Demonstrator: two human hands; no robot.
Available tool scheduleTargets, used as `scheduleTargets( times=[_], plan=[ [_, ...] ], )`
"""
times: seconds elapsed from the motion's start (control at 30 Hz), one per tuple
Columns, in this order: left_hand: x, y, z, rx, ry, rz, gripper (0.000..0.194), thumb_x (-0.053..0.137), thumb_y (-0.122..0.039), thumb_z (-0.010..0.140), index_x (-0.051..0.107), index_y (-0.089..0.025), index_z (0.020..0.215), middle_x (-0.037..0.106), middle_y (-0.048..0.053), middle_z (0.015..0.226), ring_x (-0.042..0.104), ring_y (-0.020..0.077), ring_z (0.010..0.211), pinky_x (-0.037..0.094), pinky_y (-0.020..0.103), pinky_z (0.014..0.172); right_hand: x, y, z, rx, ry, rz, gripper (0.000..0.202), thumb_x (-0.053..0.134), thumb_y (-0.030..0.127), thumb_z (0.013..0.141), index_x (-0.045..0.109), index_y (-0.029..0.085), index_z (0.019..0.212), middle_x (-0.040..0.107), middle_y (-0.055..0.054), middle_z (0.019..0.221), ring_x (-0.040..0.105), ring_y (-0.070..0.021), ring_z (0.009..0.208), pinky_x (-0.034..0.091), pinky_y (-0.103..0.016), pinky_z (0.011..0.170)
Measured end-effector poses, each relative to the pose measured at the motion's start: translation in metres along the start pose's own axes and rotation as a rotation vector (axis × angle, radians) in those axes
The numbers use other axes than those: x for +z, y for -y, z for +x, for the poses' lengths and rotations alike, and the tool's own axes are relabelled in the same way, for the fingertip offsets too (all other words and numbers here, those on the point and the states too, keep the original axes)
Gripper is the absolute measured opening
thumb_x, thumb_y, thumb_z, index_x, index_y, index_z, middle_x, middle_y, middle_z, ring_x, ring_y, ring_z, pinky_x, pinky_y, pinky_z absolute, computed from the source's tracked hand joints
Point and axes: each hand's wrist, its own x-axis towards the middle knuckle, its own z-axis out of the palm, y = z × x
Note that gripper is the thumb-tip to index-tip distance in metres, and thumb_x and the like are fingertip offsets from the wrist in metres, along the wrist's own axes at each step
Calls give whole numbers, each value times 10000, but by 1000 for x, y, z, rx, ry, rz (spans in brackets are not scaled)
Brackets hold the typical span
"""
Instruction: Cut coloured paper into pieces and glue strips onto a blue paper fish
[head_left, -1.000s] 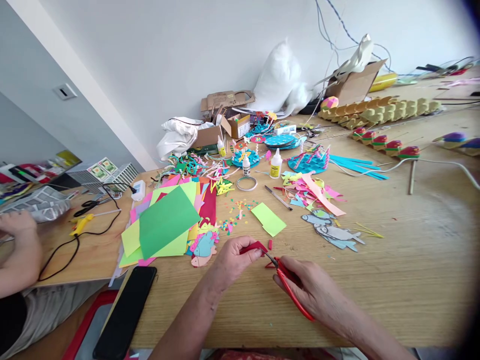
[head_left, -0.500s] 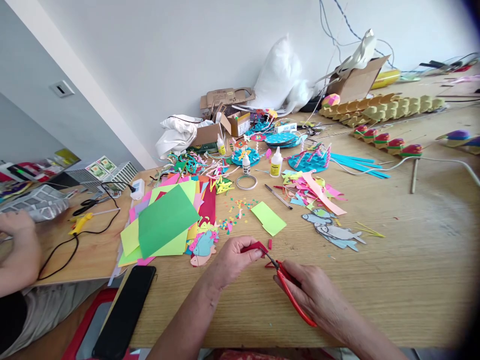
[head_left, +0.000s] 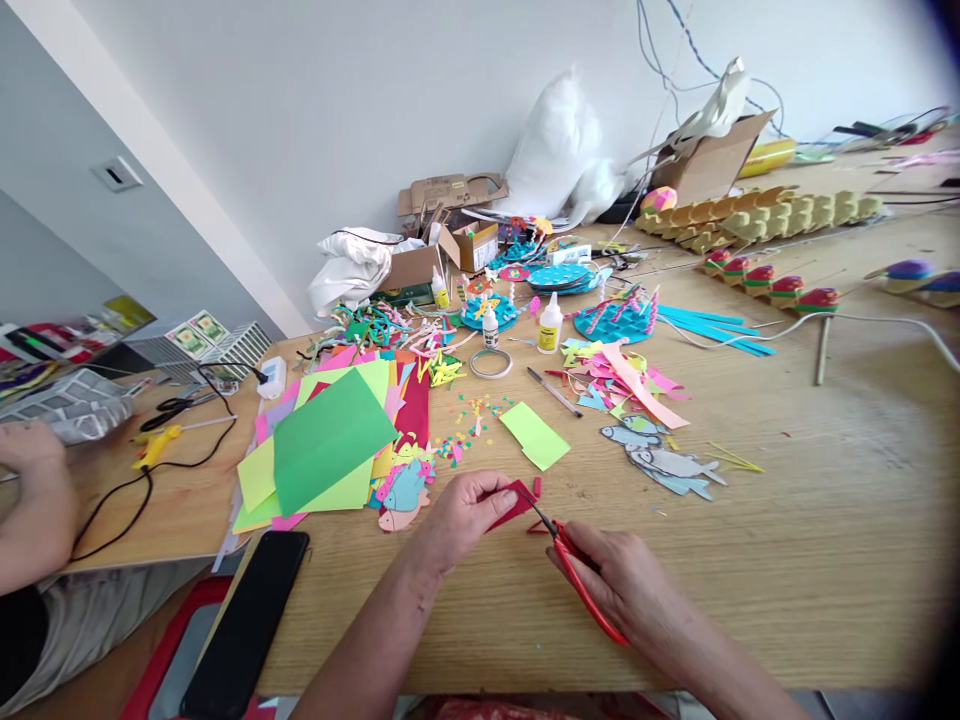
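Your left hand (head_left: 474, 515) pinched the dark red paper (head_left: 513, 506), lower centre of frame. Your right hand (head_left: 607, 575), just right of it, gripped the red-handled scissors (head_left: 576, 572), tips at the paper. Green sheet (head_left: 330, 440) lay centre-left.

Wooden table (head_left: 750, 580), light brown, with visible grain. At left, a stack of coloured paper (head_left: 330, 440), with pastel fish cut-outs (head_left: 405, 490) beside its right side. At centre, paper confetti (head_left: 454, 450), a light green paper piece (head_left: 535, 435), a small red piece (head_left: 538, 487) and a pen (head_left: 553, 392); beyond these, a ring (head_left: 491, 363) lying flat and a yellow-labelled bottle (head_left: 550, 330) standing upright. Right of centre, a pile of paper scraps (head_left: 619, 378), grey-blue fish cut-outs (head_left: 671, 462) and thin yellow strips (head_left: 733, 458). Farther back, blue strips (head_left: 720, 332) and egg-carton pieces (head_left: 802, 215).
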Motion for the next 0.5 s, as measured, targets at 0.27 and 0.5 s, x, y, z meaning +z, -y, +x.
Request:
scheduleTargets(
  times=[0.27,0.5],
  plan=[
    [6,-1,0,-2,13,-14,271,531,-370,736,611,-112,744,482,-7,628,380,98,601,278,202,575,-2,5,1,31,21,-13,344,258,340,870,466,201,634,581,-35,564,500,-133,484,309,-234,483],
    [6,3,1,-28,17,-66,289,547,-389,722,602,-106,726,473,-14,611,355,87,576,264,198,559,1,3,1,17,0,-17,369,240,348,871,465,204,616,579,-36,551,513,-138,478,312,-232,479]
  ],
)
